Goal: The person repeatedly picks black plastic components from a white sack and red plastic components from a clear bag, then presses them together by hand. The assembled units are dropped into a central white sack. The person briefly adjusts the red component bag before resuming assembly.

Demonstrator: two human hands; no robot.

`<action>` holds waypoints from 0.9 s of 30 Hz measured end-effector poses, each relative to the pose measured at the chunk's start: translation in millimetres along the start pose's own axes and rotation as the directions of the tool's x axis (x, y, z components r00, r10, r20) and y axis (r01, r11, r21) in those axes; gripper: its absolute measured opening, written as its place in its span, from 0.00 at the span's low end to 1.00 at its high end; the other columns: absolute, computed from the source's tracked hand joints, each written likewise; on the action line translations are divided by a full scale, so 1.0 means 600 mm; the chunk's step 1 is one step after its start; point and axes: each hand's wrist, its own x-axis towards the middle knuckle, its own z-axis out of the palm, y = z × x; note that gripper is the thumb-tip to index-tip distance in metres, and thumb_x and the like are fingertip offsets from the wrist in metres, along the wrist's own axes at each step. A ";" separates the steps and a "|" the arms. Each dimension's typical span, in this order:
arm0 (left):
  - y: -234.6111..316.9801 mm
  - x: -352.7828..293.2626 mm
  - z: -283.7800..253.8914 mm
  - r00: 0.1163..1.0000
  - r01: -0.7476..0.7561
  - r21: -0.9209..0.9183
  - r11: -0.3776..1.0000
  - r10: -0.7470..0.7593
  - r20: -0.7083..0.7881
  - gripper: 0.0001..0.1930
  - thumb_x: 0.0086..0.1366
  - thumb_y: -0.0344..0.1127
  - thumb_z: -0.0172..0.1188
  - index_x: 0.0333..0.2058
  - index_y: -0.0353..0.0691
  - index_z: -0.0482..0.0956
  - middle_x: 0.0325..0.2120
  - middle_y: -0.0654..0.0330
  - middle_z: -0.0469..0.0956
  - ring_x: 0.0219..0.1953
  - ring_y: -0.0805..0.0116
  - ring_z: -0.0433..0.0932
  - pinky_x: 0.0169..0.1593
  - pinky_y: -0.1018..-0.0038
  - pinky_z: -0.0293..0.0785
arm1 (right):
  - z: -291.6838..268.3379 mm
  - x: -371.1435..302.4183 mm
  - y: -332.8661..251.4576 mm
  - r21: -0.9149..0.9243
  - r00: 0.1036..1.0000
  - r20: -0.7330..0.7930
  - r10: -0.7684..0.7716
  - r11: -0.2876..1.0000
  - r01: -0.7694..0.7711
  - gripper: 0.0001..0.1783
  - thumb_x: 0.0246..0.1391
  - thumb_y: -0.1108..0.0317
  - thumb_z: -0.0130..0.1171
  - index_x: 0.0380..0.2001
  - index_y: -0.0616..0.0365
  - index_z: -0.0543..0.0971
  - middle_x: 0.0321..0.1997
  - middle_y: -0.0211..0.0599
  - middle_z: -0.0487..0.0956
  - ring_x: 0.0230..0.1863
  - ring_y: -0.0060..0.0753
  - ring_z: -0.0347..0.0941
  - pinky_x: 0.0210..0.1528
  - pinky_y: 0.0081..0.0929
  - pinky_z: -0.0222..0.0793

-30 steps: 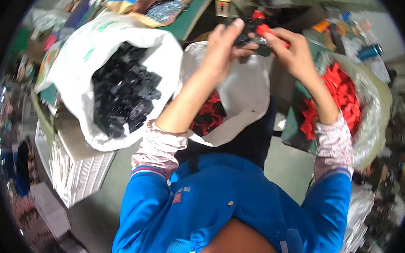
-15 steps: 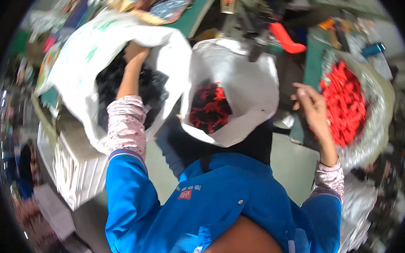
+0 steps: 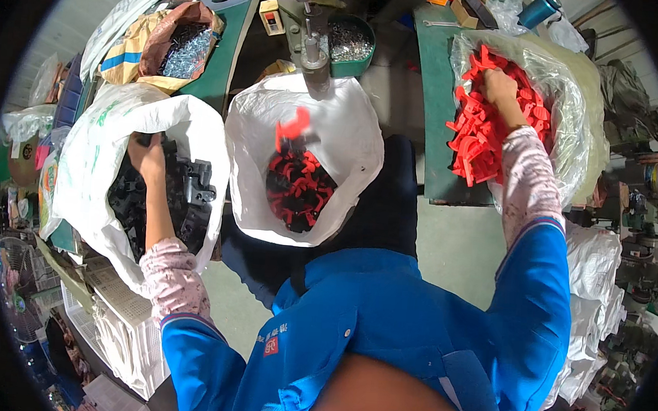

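My left hand [image 3: 148,155] is inside a white woven sack [image 3: 83,160] of black plastic parts [image 3: 185,223]. Its fingers are closed round a black part at the sack's far side. On the right, my right hand [image 3: 499,89] reaches into a heap of red plastic parts [image 3: 477,150], fingers curled down among them; what they grip is mostly hidden. Between the two, a blurred red-and-black piece [image 3: 294,125] is in mid-air over a second white sack [image 3: 359,151], which holds red-and-black assembled pieces [image 3: 300,192].
A metal press head [image 3: 314,54] stands just behind the middle sack. Beside it is a green tub [image 3: 351,47] of small metal pieces. An open brown-yellow bag [image 3: 135,47] sits on the left green table. A wrench [image 3: 441,23] and a dark teal spool [image 3: 539,10] lie at back right.
My right hand has gone from beside the red parts into the heap. A red piece seen by the press is now lower, above the middle sack. The view has shifted.
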 end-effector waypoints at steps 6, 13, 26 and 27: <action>0.001 -0.083 -0.127 0.750 0.488 -0.856 -0.173 -0.417 0.512 0.15 0.58 0.24 0.60 0.45 0.30 0.73 0.40 0.51 0.77 0.40 0.63 0.75 0.46 0.67 0.73 | -0.025 -0.018 -0.015 0.248 0.954 -0.295 0.055 0.969 0.020 0.19 0.51 0.58 0.58 0.42 0.60 0.76 0.47 0.53 0.72 0.48 0.55 0.72 0.46 0.47 0.72; 0.352 -0.250 -0.014 0.555 0.751 -0.480 -0.453 0.039 0.831 0.17 0.60 0.27 0.58 0.47 0.28 0.71 0.41 0.46 0.75 0.47 0.55 0.74 0.59 0.55 0.68 | -0.156 -0.137 -0.176 0.946 0.956 -0.068 -0.286 0.287 0.153 0.25 0.56 0.57 0.58 0.52 0.63 0.74 0.40 0.42 0.78 0.38 0.33 0.73 0.36 0.27 0.66; 0.478 -0.280 0.043 0.759 0.651 -0.735 -0.188 0.150 0.633 0.10 0.67 0.33 0.55 0.43 0.34 0.73 0.38 0.57 0.79 0.39 0.69 0.79 0.39 0.75 0.72 | -0.265 -0.193 -0.361 0.880 0.779 -0.462 -0.424 -0.107 0.464 0.11 0.58 0.66 0.59 0.42 0.57 0.82 0.30 0.32 0.80 0.27 0.25 0.72 0.27 0.23 0.66; 0.474 -0.274 0.047 0.741 0.671 -0.716 -0.192 0.151 0.654 0.11 0.67 0.33 0.54 0.45 0.35 0.72 0.39 0.57 0.79 0.40 0.69 0.79 0.40 0.75 0.72 | -0.270 -0.182 -0.364 0.770 0.691 -0.601 -0.402 -0.059 0.636 0.11 0.57 0.65 0.59 0.41 0.55 0.82 0.30 0.35 0.80 0.27 0.29 0.73 0.28 0.25 0.68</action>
